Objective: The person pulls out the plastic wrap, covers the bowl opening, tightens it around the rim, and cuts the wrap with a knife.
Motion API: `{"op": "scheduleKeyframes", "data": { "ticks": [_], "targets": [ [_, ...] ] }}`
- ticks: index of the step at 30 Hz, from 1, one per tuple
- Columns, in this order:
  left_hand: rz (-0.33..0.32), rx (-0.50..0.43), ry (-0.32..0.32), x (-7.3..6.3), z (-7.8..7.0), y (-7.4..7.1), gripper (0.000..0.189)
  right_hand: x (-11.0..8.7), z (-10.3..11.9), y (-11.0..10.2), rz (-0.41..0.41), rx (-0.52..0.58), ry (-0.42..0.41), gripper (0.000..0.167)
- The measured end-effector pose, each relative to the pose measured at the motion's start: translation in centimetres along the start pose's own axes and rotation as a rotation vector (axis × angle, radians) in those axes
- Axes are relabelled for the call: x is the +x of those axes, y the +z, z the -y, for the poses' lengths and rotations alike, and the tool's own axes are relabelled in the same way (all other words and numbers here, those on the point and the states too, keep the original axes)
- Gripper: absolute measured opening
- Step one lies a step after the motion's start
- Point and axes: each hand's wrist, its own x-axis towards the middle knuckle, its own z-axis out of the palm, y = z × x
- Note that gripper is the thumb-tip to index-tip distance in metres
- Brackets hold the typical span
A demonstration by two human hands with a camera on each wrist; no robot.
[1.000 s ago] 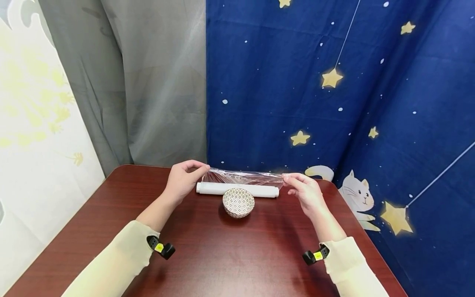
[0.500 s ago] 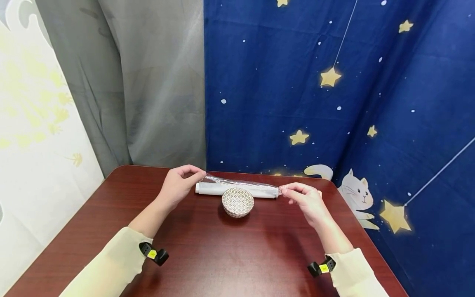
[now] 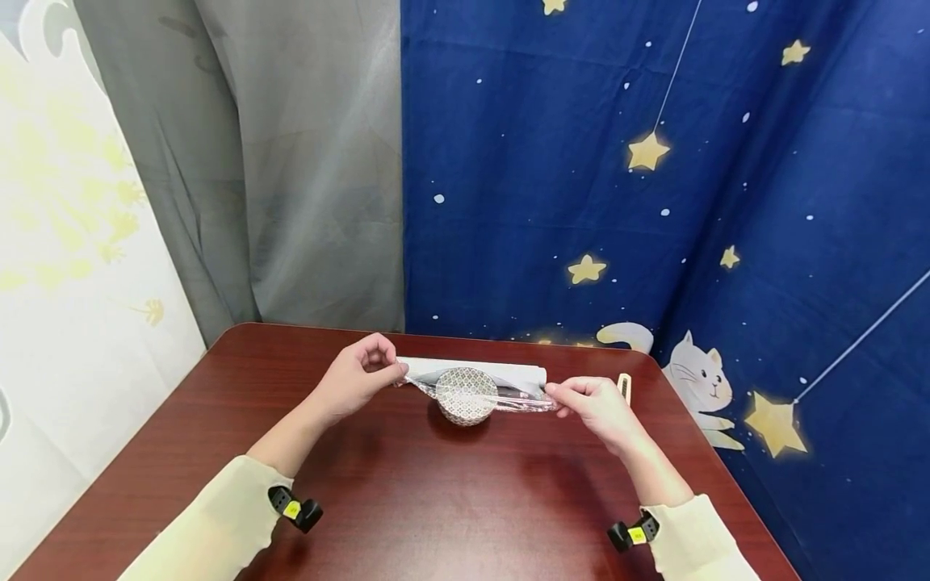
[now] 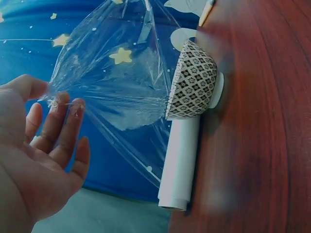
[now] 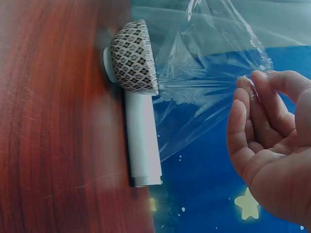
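Bowl [image 4: 195, 82] on the table [image 3: 450, 500], film [image 4: 114, 99] above, roll [image 4: 179, 162] behind.

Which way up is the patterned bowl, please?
Upright: the bowl stands on its white foot on the table, mouth facing up.

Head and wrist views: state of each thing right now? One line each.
Left hand: pinching one side of the film
Right hand: pinching the other side
Clear film: pulled out from the roll, creased, gathered at both hands; contact with the bowl unclear
White roll: lying on its side on the table
Patterned bowl: upright on the table
Cream item: on the table, partly hidden by the right hand
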Motion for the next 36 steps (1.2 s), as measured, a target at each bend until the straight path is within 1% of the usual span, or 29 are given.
{"op": "scheduleKeyframes", "data": {
  "ticks": [2, 5, 7, 10, 14, 18, 21, 25, 28, 30, 33, 36],
  "targets": [
    [0.028, 0.017, 0.001, -0.1, 0.2, 0.1, 0.021, 0.0, 0.0, 0.4, 0.0, -0.051, 0.012, 0.031],
    [0.055, 0.065, -0.002, -0.3, 0.4, 0.4, 0.017, 0.0, -0.1, 1.0, -0.009, -0.133, 0.02, 0.036],
    [0.06, 0.099, -0.013, -0.3, 0.4, 0.6, 0.014, 0.0, -0.2, 1.4, -0.024, -0.206, 0.02, 0.039],
    [0.056, 0.167, -0.039, -0.4, 0.5, 1.0, 0.016, 0.0, -0.5, 2.1, -0.03, -0.272, 0.014, 0.039],
    [0.077, 0.276, -0.068, -0.5, 0.7, 1.4, 0.017, 0.2, -0.9, 2.8, 0.002, -0.33, -0.005, 0.028],
    [0.124, 0.4, -0.077, -0.3, 1.3, 1.8, 0.015, 0.5, -1.4, 3.3, 0.055, -0.396, -0.027, 0.032],
    [0.171, 0.466, -0.092, -0.2, 1.9, 2.1, 0.025, 0.5, -1.8, 3.9, 0.088, -0.437, -0.018, 0.038],
    [0.212, 0.529, -0.1, -0.4, 2.8, 2.7, 0.042, 0.6, -2.5, 4.8, 0.116, -0.5, 0.008, 0.056],
    [0.224, 0.596, -0.1, -0.8, 3.3, 3.4, 0.051, 0.7, -2.9, 5.4, 0.134, -0.54, 0.025, 0.067],
    [0.23, 0.642, -0.108, -0.9, 3.6, 3.8, 0.057, 0.8, -3.0, 5.6, 0.142, -0.552, 0.036, 0.07],
    [0.228, 0.704, -0.122, -1.0, 3.8, 4.5, 0.066, 1.1, -3.4, 5.9, 0.156, -0.559, 0.036, 0.073],
    [0.215, 0.77, -0.137, -1.1, 4.1, 5.1, 0.072, 1.4, -3.9, 6.2, 0.165, -0.58, 0.011, 0.072]
  ]
}}
